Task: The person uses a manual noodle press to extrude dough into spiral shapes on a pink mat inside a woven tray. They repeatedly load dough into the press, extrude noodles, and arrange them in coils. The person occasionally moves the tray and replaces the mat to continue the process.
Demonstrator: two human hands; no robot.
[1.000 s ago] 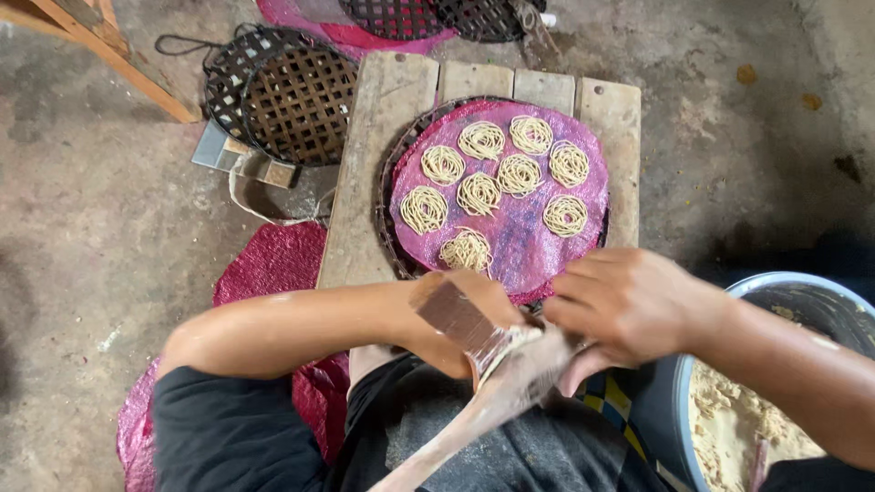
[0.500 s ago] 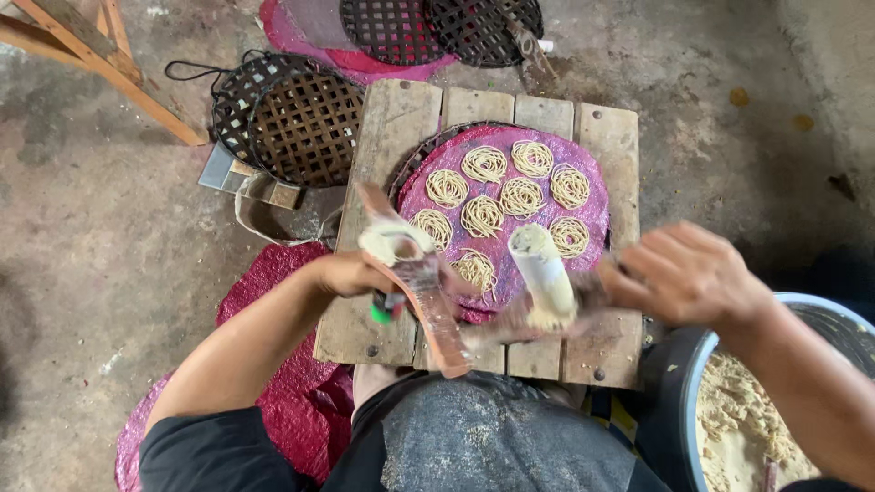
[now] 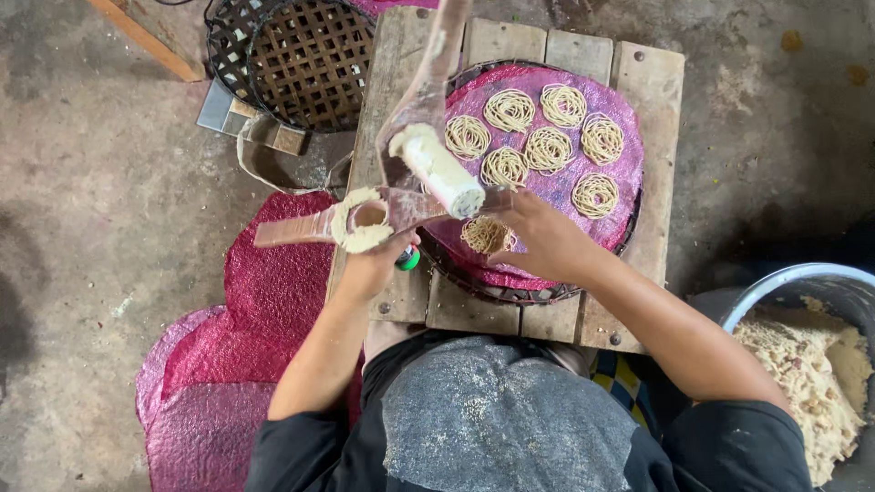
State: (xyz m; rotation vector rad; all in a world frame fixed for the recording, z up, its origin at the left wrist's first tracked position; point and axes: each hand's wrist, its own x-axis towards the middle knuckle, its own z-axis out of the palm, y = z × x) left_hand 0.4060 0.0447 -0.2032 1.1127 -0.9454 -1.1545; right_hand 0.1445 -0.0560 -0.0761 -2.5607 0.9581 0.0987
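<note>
My left hand (image 3: 372, 264) grips a wooden dough press (image 3: 387, 211) from below, near its dough-smeared round barrel. The press is swung apart, and its plunger (image 3: 443, 171), coated in pale dough, sticks up over the table. My right hand (image 3: 538, 237) holds the press's other end just above a purple mesh sheet (image 3: 556, 187) on a round woven tray. Several coiled noodle spirals (image 3: 547, 148) lie on that sheet, one spiral (image 3: 485, 235) right by my right fingers. The tray rests on a small plank table (image 3: 653, 187).
A metal bowl (image 3: 793, 282) of pale dough stands at my right knee. A dark woven basket tray (image 3: 296, 56) lies on the concrete floor at the upper left. Stacked pink mesh sheets (image 3: 246, 328) lie on the floor to my left.
The press has swung wider apart and its long handle now points up and away. My right hand has moved left onto the press near the tray. The camera is closer.
</note>
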